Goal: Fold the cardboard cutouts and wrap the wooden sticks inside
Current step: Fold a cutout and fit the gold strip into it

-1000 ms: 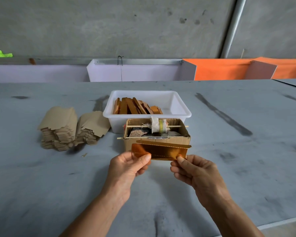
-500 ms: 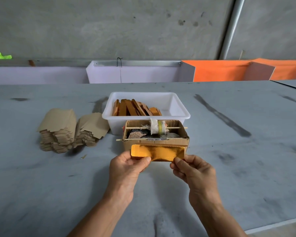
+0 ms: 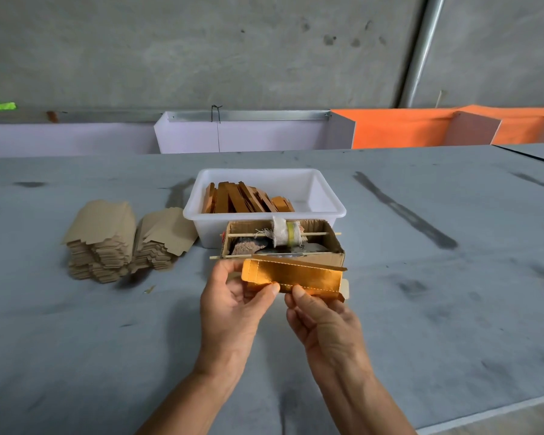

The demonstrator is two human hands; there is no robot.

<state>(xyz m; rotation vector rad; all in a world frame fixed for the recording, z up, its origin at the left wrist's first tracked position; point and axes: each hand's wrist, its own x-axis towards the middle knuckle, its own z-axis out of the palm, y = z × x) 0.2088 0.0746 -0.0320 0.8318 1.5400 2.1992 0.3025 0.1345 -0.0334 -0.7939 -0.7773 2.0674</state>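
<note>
A gold-faced cardboard cutout (image 3: 296,274), partly folded along its creases, is held above the grey table just in front of a small cardboard box (image 3: 333,257). My left hand (image 3: 233,306) pinches its lower left edge and my right hand (image 3: 321,321) pinches its lower edge near the middle. Two stacks of flat brown cutouts (image 3: 107,243) lie at the left. A white tub (image 3: 330,202) behind the box holds several orange-brown wrapped pieces (image 3: 242,202). Thin wooden sticks (image 3: 248,235) lie across the small box.
The small box also holds a cloth-wrapped roll (image 3: 285,232) and scraps. A lilac bin (image 3: 248,136) and orange bins (image 3: 399,128) stand along the table's far edge under a concrete wall. The table's near edge (image 3: 484,416) runs at the lower right.
The cutout's top flap has opened upward again and the piece tilted. My right hand slid left along the lower edge, toward my left hand.
</note>
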